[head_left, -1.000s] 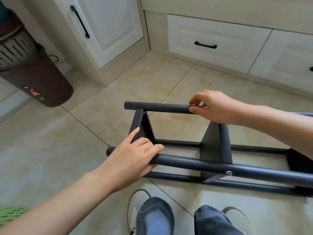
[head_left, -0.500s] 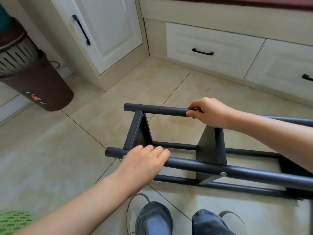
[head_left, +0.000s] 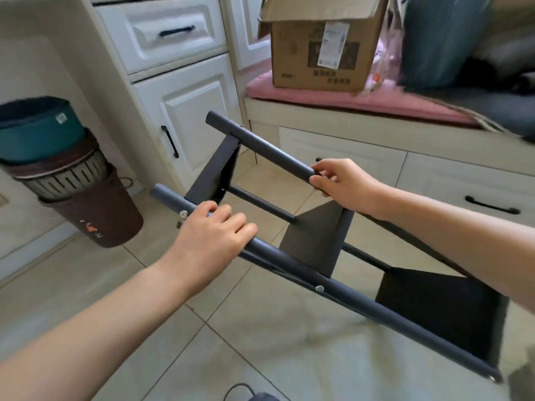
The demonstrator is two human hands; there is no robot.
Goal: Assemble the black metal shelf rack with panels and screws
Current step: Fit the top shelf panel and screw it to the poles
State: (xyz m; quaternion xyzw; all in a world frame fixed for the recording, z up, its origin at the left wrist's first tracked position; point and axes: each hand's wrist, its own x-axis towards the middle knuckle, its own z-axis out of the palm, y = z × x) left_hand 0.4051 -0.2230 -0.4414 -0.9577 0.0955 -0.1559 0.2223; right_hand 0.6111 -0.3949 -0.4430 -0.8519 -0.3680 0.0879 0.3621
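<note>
The black metal shelf rack [head_left: 315,244] is tilted, its left end raised off the tiled floor. It has round black posts joined by flat black panels, with silver screws [head_left: 319,288] showing on the near post. My left hand [head_left: 211,235] grips the near post [head_left: 362,305] close to its upper end. My right hand [head_left: 344,183] grips the far post [head_left: 260,146] near its middle. The rack's lower right end is partly hidden behind my right forearm.
A brown bin with stacked baskets [head_left: 72,180] stands at the left by white cabinets [head_left: 185,117]. A cardboard box [head_left: 318,44] sits on a pink cushion [head_left: 362,99] on the bench at the back. Beige tiled floor [head_left: 260,357] lies below.
Both hands have lifted the rack's left end up from lying flat on the floor. My view has risen, so the bench and box now show.
</note>
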